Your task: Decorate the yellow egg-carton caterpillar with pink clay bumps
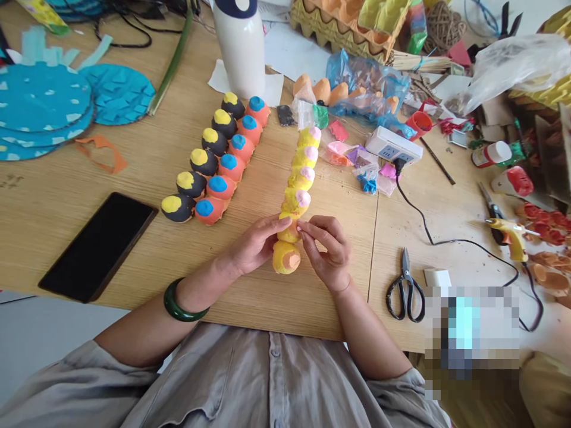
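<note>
A strip of egg-carton cups (pixel 292 202) covered in yellow clay lies lengthwise in front of me. Its far cups carry pale pink clay caps (pixel 303 198), while the nearest cup's tip shows bare orange. My left hand (pixel 256 244) grips the strip from the left near its close end, thumb on top. At the second-nearest cup my right hand (pixel 328 246) is closed in a pinch, with a small bit of pink clay (pixel 299 228) at the fingertips. To the left stand a black strip with yellow caps (pixel 191 184) and an orange-red strip with blue caps (pixel 229 166).
A black phone (pixel 98 246) lies at left, near blue decorated discs (pixel 44 98). Behind stands a white bottle (pixel 241 50). Clay packets (pixel 343 153), a power strip (pixel 393 144) with a cord, scissors (pixel 405 288) and a yellow glue gun (pixel 513 238) occupy the right side.
</note>
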